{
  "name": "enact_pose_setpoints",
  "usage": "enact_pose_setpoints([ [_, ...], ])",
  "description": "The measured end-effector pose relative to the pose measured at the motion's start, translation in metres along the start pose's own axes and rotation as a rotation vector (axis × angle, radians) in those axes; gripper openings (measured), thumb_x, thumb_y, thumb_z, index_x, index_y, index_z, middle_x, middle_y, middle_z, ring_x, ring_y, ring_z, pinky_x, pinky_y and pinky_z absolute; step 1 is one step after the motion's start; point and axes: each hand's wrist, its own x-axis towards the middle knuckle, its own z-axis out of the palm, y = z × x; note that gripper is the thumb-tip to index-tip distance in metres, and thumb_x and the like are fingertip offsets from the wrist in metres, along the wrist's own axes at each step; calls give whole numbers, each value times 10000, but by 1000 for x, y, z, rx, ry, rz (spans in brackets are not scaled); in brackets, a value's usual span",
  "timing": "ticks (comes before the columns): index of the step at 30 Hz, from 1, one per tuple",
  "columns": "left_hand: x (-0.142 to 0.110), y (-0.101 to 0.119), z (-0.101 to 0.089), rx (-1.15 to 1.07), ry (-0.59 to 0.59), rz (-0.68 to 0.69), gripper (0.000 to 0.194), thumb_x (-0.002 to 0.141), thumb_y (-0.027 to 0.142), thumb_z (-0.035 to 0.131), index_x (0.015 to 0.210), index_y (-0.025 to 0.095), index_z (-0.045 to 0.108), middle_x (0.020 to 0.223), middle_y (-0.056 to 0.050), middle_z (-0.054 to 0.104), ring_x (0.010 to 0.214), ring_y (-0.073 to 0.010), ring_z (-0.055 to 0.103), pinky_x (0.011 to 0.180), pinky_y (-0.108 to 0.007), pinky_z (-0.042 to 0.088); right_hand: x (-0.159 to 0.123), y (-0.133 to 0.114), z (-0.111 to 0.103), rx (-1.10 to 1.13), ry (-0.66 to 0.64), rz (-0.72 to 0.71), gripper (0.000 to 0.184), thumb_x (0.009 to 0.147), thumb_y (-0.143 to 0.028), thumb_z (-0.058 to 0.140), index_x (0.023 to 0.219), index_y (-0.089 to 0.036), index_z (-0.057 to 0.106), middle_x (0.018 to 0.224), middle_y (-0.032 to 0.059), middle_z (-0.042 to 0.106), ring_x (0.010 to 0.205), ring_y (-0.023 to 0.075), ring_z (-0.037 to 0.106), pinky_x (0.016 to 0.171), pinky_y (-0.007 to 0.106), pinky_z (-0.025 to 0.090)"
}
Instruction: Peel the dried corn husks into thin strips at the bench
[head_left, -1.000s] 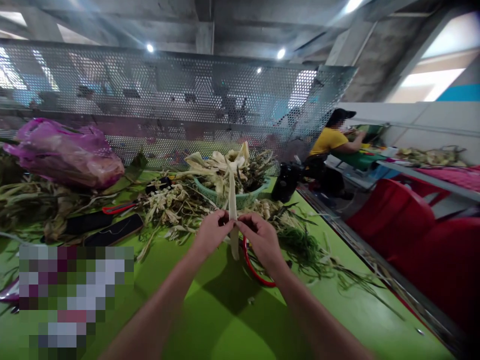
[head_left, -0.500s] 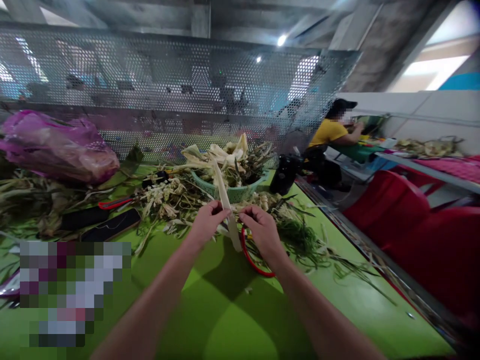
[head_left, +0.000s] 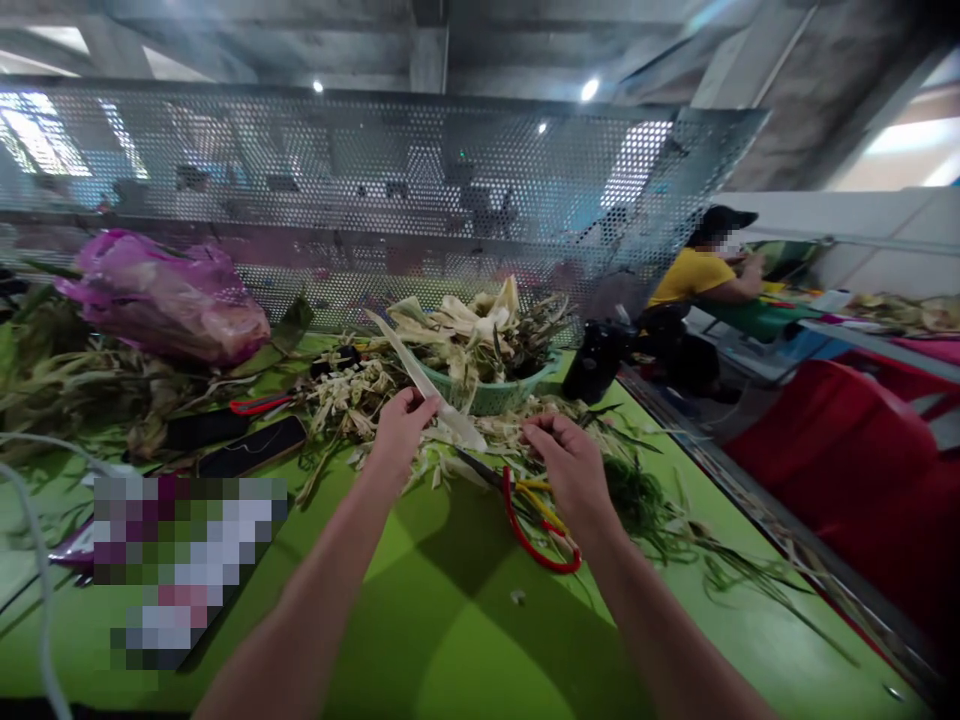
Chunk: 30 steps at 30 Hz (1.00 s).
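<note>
A long, pale strip of dried husk [head_left: 409, 357] slants across the middle, its wide end low and to the right. My left hand [head_left: 401, 430] pinches it between thumb and fingers near its middle. Apart from the strip, my right hand [head_left: 566, 455] has its thumb and fingers pressed together; whatever may be between them is too small to make out. Below that hand lies a pair of scissors [head_left: 510, 510] with red handles, partly hidden by the wrist. Behind both hands stands a green basket [head_left: 499, 398] heaped with dried husks [head_left: 469, 330].
Husk scraps and green fibres [head_left: 637, 505] litter the green table [head_left: 450, 620]. A black bottle [head_left: 592, 360] stands right of the basket. Leftward are a purple plastic bag [head_left: 176, 300], a dark phone-like slab [head_left: 251, 447] and a red-handled tool [head_left: 259, 403]. A person in yellow [head_left: 690, 275] sits beyond.
My right hand has moved away from the strip to the right. The strip, in my left hand, has tipped further left at its upper end. The camera view has shifted left.
</note>
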Motion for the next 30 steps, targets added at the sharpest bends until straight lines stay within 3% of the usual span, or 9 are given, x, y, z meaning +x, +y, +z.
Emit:
enact_pose_setpoints([
  [7,8,-3,-10,10,102,23,265,652,396,679,729,149,619,624,30,547,558,-85,425,553,-212,334,9,1,-10,122,140,-5,150,730,-320,624,765,-174,624,652,-1,590,559,113,481,518,231,373],
  [15,10,-2,-14,13,147,30,248,674,384,679,736,155,604,630,32,543,550,-82,415,536,-213,326,21,-4,-29,239,385,12,151,675,-307,667,708,-173,607,605,-20,564,493,87,438,468,215,328],
  [18,6,-3,-7,-8,73,25,254,676,386,672,755,153,609,656,25,563,577,-90,453,566,-214,355,19,-1,-24,144,241,2,212,694,-368,674,687,-171,597,600,-9,557,520,103,460,484,223,351],
  [21,-2,-5,5,35,-59,35,250,700,386,652,787,153,628,677,12,583,598,-101,481,579,-218,374,10,0,-11,21,41,-73,263,670,-363,708,834,-181,612,757,18,608,619,133,512,551,240,406],
  [23,-8,-6,14,74,-138,49,246,716,384,641,798,152,635,695,0,600,619,-113,500,593,-226,389,1,-3,-1,-20,-92,-93,288,721,-377,666,933,-190,614,850,38,621,668,147,527,592,253,424],
  [25,-14,-8,21,89,-204,63,243,731,379,632,804,148,635,720,-13,617,644,-124,516,614,-236,403,-5,-5,7,-46,-189,-90,244,779,-393,609,911,-189,628,791,33,618,671,157,529,613,264,426],
  [30,-23,-10,32,98,-266,43,246,746,386,620,810,149,624,732,-19,619,663,-137,528,646,-254,422,-10,-2,12,-113,-251,-86,156,776,-331,606,771,-180,644,693,18,618,648,167,532,620,278,418],
])
